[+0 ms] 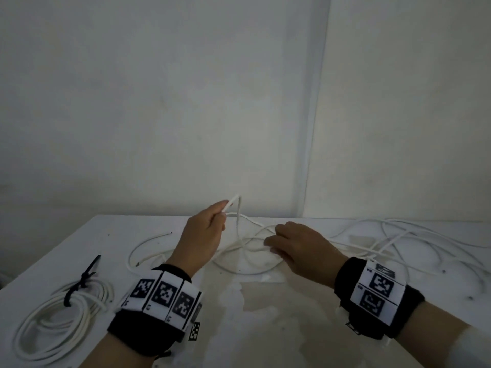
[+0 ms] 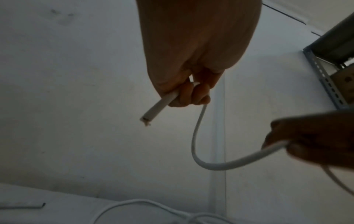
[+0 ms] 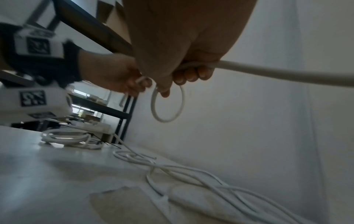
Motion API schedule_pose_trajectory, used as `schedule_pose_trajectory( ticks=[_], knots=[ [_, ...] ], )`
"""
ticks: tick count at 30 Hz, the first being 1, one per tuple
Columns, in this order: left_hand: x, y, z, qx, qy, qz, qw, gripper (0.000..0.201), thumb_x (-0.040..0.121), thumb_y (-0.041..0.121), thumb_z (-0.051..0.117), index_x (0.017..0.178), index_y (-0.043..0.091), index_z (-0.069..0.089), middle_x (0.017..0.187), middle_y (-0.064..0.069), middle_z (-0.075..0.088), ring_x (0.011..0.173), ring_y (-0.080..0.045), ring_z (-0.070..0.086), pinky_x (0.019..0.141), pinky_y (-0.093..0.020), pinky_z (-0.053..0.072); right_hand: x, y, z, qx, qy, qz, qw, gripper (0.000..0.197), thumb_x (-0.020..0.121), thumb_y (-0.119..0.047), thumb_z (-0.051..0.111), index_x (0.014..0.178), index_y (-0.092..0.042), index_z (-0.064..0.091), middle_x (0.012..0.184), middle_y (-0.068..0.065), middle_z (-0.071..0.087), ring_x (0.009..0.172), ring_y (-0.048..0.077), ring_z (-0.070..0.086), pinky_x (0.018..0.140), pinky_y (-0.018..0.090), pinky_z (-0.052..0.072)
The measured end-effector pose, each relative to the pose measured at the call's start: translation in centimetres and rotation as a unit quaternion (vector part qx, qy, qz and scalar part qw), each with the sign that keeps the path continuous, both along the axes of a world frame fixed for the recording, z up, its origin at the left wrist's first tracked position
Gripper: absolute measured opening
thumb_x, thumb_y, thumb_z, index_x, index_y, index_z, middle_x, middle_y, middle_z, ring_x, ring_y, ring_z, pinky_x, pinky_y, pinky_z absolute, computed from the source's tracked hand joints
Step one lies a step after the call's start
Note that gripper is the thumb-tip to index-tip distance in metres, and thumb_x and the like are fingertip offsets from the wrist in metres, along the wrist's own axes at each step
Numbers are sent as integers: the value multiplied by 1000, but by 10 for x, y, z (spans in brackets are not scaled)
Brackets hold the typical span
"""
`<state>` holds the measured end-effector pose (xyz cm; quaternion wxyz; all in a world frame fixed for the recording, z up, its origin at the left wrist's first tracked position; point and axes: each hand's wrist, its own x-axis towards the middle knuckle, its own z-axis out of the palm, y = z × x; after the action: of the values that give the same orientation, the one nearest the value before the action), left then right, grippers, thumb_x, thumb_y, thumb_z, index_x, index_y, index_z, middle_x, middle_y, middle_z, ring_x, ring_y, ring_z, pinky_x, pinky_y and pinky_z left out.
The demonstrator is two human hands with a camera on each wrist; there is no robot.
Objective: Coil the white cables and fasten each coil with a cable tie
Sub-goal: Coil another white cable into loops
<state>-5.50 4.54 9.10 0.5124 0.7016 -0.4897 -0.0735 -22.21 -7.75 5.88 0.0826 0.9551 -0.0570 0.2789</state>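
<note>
At nine o'clock on the table point(image 1: 265, 314) I see a finished coil point(image 1: 61, 314) already cinched by a black cable tie point(image 1: 79, 281); it needs nothing more from me. Moving rightward, a short loose cable piece point(image 1: 148, 241) lies at about ten o'clock, untouched.

At centre, my left hand point(image 1: 203, 235) is lifted off the table with its fingers point(image 2: 191, 97) clenched around the free end of the white cable point(image 2: 195, 145). The cut tip point(image 2: 147, 119) pokes up and away from the fist toward twelve o'clock, and the cable leaves the bottom of the fist in a hanging U.

That U runs toward three o'clock and straight into my right hand point(image 1: 297, 248), just beside the left and lower, whose fingers point(image 3: 191, 74) are wrapped around the same cable. Beyond it the cable trails off toward three o'clock, into the tangle of slack point(image 1: 398, 243) spread over the right side of the table.

So I judge the first loop is only starting. The supply lies to the right, so the right hand is nearer to feed it, carrying each turn leftward to the left fist, which acts as the anchor.
</note>
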Motion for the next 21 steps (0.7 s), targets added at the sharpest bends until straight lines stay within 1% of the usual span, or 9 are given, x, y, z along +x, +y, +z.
schedule_pose_trajectory(
  ticks=[3, 6, 8, 11, 13, 15, 16, 18, 21],
  knots=[
    [-12, 3, -5, 73, -9, -13, 997, 27, 96, 10, 37, 98, 15, 64, 73, 9, 54, 55, -3, 42, 49, -11, 33, -8, 20, 10, 31, -15, 56, 998, 11, 87, -23, 47, 89, -15, 54, 74, 2, 56, 68, 14, 39, 60, 24, 31],
    [-30, 5, -10, 104, 10, -94, 990, 32, 94, 13, 38, 87, 13, 69, 72, 13, 61, 57, -5, 46, 53, -14, 33, -14, 31, 24, 159, -35, 74, 984, 18, 89, -27, 48, 89, -11, 56, 84, 1, 52, 70, 9, 42, 62, 22, 37],
    [-43, 8, -8, 98, 41, -130, 986, 36, 93, 20, 36, 81, 14, 69, 65, 12, 62, 50, -1, 45, 51, -17, 33, -18, 34, 35, 272, -47, 56, 960, 13, 90, -26, 53, 90, -14, 56, 86, -7, 48, 70, 1, 46, 63, 15, 36],
    [-55, 9, -2, 74, 94, -157, 980, 39, 94, 14, 32, 77, 18, 67, 64, 4, 61, 43, -1, 40, 47, -15, 31, -25, 34, 42, 367, -24, 4, 930, 2, 90, -21, 57, 91, -21, 55, 83, -15, 54, 67, -12, 49, 62, 8, 35],
    [-59, 10, 1, 70, 90, -171, 979, 35, 96, 18, 37, 77, 17, 66, 60, 8, 60, 45, 1, 42, 48, -11, 32, -28, 32, 45, 432, -16, 3, 902, 6, 90, -20, 57, 88, -18, 62, 80, -13, 62, 67, -8, 54, 66, 11, 39],
    [-62, 11, 1, 64, 76, -184, 978, 26, 94, 23, 48, 76, 19, 66, 53, 12, 56, 50, 3, 46, 51, -8, 33, -32, 29, 47, 498, -16, 11, 867, 12, 91, -19, 56, 83, -17, 65, 75, -8, 65, 72, 2, 58, 72, 23, 44],
    [-63, 11, 2, 63, 71, -189, 978, 23, 93, 22, 51, 74, 20, 65, 51, 14, 55, 50, 3, 45, 52, -8, 32, -34, 29, 48, 517, -14, 17, 856, 14, 92, -19, 54, 83, -16, 64, 73, -3, 64, 69, 3, 58, 69, 21, 44],
    [-65, 10, 2, 64, 70, -185, 978, 23, 93, 22, 51, 74, 20, 63, 49, 15, 52, 47, 2, 42, 50, -10, 31, -38, 32, 53, 541, -11, 26, 840, 17, 95, -16, 50, 87, -10, 63, 70, 3, 60, 53, -4, 52, 55, 9, 39],
    [-66, 10, 3, 56, 97, -169, 979, 27, 94, 24, 47, 74, 20, 65, 51, 14, 50, 46, 1, 38, 49, -9, 31, -40, 34, 58, 556, -22, 25, 830, 18, 96, -13, 46, 89, -6, 61, 67, 4, 57, 43, -5, 48, 45, 6, 36]
  ],
)
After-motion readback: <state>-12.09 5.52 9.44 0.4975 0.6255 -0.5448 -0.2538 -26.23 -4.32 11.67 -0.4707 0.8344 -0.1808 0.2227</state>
